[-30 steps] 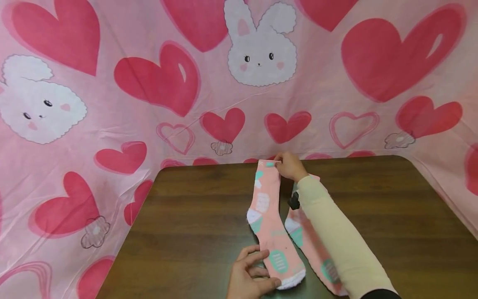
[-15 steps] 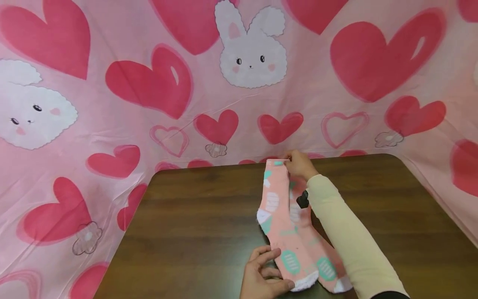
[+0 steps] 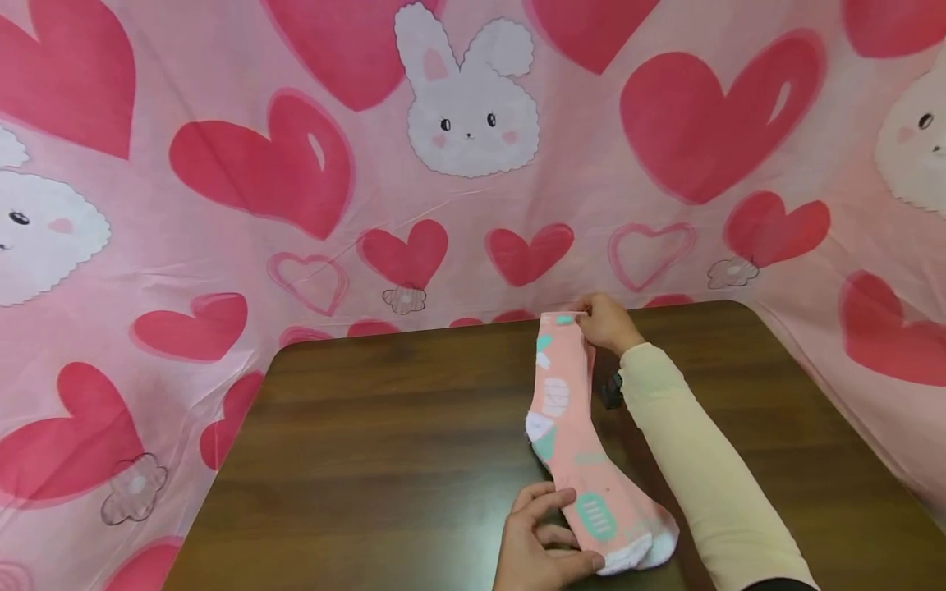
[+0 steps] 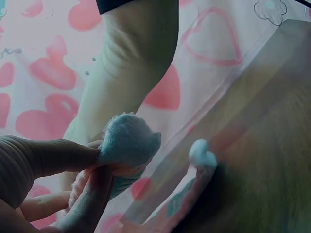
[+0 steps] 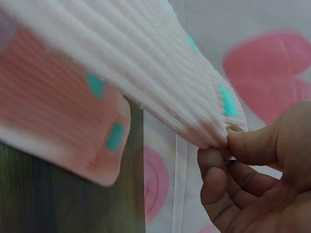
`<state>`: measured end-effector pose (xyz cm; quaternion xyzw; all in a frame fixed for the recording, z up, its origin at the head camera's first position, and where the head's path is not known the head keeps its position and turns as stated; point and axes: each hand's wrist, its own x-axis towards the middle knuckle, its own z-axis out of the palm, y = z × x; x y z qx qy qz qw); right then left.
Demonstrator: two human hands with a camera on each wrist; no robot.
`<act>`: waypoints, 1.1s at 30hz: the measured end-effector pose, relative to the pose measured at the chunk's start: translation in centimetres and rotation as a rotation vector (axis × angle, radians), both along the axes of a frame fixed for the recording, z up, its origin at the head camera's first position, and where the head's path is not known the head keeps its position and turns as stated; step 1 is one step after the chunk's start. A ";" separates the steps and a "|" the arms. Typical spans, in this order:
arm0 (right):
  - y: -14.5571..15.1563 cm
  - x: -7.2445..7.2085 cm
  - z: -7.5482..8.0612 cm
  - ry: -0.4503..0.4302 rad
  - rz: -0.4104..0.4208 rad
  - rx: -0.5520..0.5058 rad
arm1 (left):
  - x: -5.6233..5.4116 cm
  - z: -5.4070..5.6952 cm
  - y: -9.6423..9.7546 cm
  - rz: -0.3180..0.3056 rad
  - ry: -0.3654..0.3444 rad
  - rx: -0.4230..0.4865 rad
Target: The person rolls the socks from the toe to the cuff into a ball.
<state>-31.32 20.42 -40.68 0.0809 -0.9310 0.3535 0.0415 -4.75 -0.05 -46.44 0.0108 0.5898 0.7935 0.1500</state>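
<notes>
A pink sock with mint and white patches [image 3: 565, 447] is stretched lengthwise between both hands. My left hand [image 3: 543, 538] pinches its white toe end [image 4: 129, 138] between thumb and fingers. At the far end, my right hand [image 3: 608, 322] pinches a corner of the ribbed cuff [image 5: 194, 116]. Beneath lies a second, matching sock [image 3: 663, 538], mostly covered in the head view. Both wrist views show a gap between the held sock and the lower sock [image 5: 63, 107], which rests on the table.
A dark brown wooden table [image 3: 384, 443] carries the lower sock. Behind it and at both sides hangs a pink cloth [image 3: 332, 197] printed with hearts and rabbits. A small black device [image 3: 612, 390] sits at the right wrist.
Both hands have carried the upper sock rightward over the second sock, so it now overlaps almost all of it. The head view has turned slightly right. Both grips are unchanged.
</notes>
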 end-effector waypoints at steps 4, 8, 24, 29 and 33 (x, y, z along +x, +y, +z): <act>0.9 0.0 -0.1 0.021 -0.010 0.004 | 0.0 0.0 0.6 0.001 0.008 0.012; 0.8 -0.2 -0.3 0.028 -0.005 -0.004 | 0.1 -0.2 1.1 0.021 0.027 0.007; 1.0 -0.5 -2.3 -0.005 -0.032 -0.011 | 0.3 -1.4 1.8 0.056 0.008 0.050; 1.4 -0.6 -3.2 -0.034 -0.046 -0.019 | 0.1 -1.9 1.9 0.058 -0.003 0.029; 1.6 -0.5 -3.9 -0.093 -0.070 -0.036 | 0.1 -2.5 2.0 0.064 0.007 0.015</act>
